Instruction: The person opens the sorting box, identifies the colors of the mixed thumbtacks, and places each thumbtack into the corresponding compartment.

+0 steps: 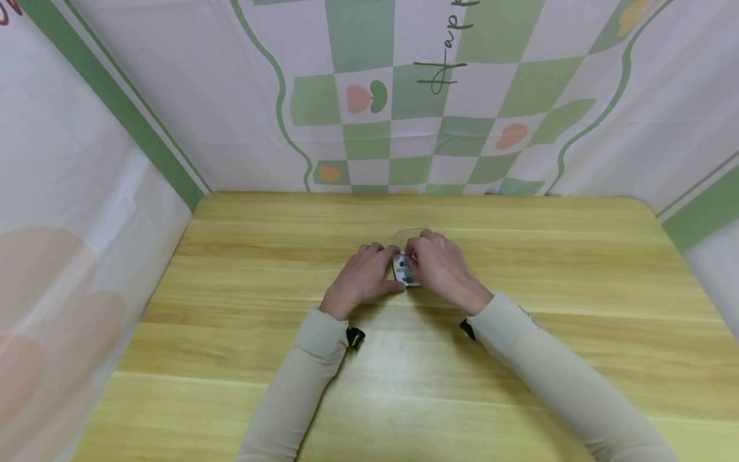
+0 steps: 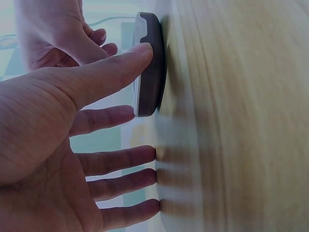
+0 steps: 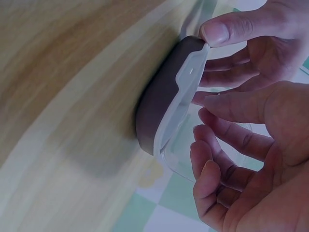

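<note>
A small case (image 1: 407,274) with a dark base, white rim and raised clear lid (image 3: 185,147) lies on the table. Blue and dark markings show on its white inside in the head view. My left hand (image 1: 362,276) holds the case between thumb and index finger; its other fingertips touch the tabletop in the left wrist view. Over the case's right part is my right hand (image 1: 441,264), fingers bent, thumb and index tips close together at the white inside. Whether anything sits between those tips is hidden.
The wooden table (image 1: 260,256) extends around both arms. Behind it hangs a green-and-white checked cloth (image 1: 412,138), and a pale cloth (image 1: 75,192) hangs along the left side. Dark bands (image 1: 355,337) show at the wrists.
</note>
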Tool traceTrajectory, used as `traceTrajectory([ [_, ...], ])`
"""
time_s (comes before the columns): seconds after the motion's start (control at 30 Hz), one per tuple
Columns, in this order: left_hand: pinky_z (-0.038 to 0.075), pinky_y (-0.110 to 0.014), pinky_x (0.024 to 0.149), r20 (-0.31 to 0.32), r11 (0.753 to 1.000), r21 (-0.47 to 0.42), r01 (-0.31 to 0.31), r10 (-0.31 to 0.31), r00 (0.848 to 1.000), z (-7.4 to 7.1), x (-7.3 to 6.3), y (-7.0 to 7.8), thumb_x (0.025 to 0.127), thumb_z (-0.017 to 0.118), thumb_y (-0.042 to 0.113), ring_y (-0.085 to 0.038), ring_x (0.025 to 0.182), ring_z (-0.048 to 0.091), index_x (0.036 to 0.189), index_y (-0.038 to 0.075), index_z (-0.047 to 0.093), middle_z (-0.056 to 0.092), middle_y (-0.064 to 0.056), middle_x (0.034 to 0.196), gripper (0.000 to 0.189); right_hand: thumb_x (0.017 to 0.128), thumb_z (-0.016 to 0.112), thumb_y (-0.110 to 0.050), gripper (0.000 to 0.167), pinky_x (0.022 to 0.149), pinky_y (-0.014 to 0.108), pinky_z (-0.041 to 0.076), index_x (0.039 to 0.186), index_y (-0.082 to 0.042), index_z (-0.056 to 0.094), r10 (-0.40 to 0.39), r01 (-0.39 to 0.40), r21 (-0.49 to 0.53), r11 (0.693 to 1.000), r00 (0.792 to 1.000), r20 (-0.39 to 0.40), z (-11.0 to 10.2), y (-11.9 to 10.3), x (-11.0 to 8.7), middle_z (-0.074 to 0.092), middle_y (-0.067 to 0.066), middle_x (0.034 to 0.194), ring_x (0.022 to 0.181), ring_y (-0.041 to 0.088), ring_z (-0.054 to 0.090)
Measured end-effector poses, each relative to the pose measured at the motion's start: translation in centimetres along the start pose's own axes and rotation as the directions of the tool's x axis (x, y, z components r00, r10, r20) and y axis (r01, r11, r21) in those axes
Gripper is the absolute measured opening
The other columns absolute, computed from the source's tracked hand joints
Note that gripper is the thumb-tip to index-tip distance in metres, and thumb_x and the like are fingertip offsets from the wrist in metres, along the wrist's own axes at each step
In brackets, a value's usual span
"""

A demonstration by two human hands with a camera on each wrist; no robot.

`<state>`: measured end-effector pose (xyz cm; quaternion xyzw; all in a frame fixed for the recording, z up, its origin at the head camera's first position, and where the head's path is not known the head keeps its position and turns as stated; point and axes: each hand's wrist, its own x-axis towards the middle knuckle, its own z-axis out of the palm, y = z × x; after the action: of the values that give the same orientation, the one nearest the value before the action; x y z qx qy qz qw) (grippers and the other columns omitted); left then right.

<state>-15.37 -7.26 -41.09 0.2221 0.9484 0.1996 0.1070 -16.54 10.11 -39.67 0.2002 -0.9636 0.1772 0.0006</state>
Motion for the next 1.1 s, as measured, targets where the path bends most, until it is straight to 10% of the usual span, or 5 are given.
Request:
traceTrajectory([
  [0.6,0.044,-0.039,0.103,0.013,0.999,-0.025,0.028,-0.027,1.000,-0.1,0.2,-0.1,0.090,0.078,0.041,-0.026,0.119,0.052,0.150,0.013,0.049,0.055,-0.012,0.139,0.072,0.093,0.071,-0.015,0.013,0.061,0.035,0.047,0.096,-0.003,0.075,0.083,-0.100,0.154,0.983,0.990,0.114,-2.9,3.9,-1.9,0.068,0.008,0.086,0.071,0.022,0.058],
  [1.1,0.047,-0.046,0.099,-0.009,0.999,-0.017,0.047,-0.047,0.999,-1.0,-0.3,-0.1,0.081,0.087,0.041,-0.029,0.118,0.055,0.138,0.010,0.061,0.059,-0.011,0.134,0.070,0.101,0.065,-0.035,0.038,0.084,0.039,0.049,0.117,-0.001,0.070,0.049,-0.127,0.398,0.908,0.979,0.200,-4.9,7.0,0.7,0.070,0.013,0.106,0.095,0.026,0.062],
])
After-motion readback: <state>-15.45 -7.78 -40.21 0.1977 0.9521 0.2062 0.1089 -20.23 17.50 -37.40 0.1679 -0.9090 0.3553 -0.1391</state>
